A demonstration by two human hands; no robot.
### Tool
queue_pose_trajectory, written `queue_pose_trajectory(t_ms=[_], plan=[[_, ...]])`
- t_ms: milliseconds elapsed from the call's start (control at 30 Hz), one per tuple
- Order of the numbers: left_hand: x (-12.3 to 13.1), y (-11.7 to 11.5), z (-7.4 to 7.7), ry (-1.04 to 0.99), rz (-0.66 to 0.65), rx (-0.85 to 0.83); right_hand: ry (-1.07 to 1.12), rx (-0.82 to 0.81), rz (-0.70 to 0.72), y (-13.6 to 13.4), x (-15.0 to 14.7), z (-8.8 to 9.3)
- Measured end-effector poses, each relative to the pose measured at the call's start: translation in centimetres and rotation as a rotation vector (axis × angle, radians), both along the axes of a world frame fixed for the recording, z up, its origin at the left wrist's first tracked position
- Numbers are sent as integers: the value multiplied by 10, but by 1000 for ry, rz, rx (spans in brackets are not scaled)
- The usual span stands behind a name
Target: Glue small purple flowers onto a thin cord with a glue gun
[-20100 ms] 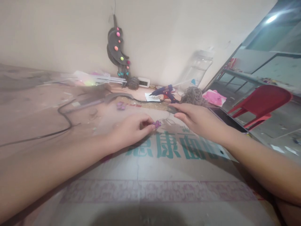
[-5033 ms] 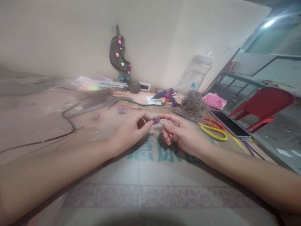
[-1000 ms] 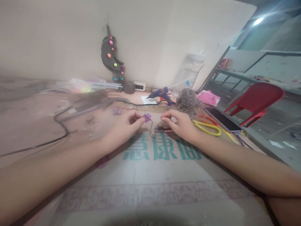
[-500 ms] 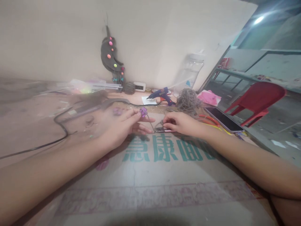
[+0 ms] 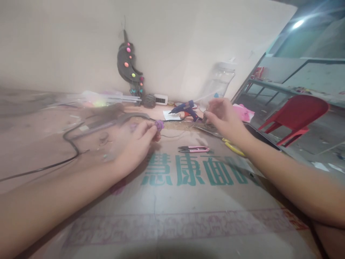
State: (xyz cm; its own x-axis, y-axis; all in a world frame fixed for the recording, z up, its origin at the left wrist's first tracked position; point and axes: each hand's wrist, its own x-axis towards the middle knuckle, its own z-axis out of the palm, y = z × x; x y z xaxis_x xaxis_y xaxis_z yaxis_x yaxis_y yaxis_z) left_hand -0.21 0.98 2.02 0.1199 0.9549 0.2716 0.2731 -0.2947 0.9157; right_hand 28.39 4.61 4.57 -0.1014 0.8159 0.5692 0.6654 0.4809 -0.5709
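Note:
My left hand [image 5: 140, 142] pinches a small purple bead-like flower [image 5: 159, 125] between thumb and fingers, just above the printed cardboard sheet [image 5: 172, 201]. A thin thread [image 5: 179, 135] runs from the flower to the right. My right hand [image 5: 225, 118] is raised above the table with fingers pinched together, apparently on the thread's far end. Pink thread snips [image 5: 194, 149] lie on the cardboard between my two hands, touched by neither.
A blue glue gun [image 5: 184, 107] lies behind the hands. Yellow-handled scissors [image 5: 234, 148] peek from under my right wrist. A black cable [image 5: 67, 140] runs at the left, a red chair [image 5: 295, 115] stands at the right, and a clear jar [image 5: 219, 81] is by the wall.
My right hand let go of the pink snips and rose up and to the right, drawing the thread out. My left hand closed on the purple flower and moved slightly away.

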Motion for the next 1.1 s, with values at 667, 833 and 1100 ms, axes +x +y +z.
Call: queue_pose_trajectory(t_ms=[667, 833, 1100], plan=[[3, -5, -7, 302, -282, 229, 184, -430, 339, -58, -72, -19], [3, -3, -10, 335, -314, 216, 249, -546, 333, -56, -69, -29], [2, -1, -10, 315, -327, 142, 176, -489, 315, -57, -70, -29]])
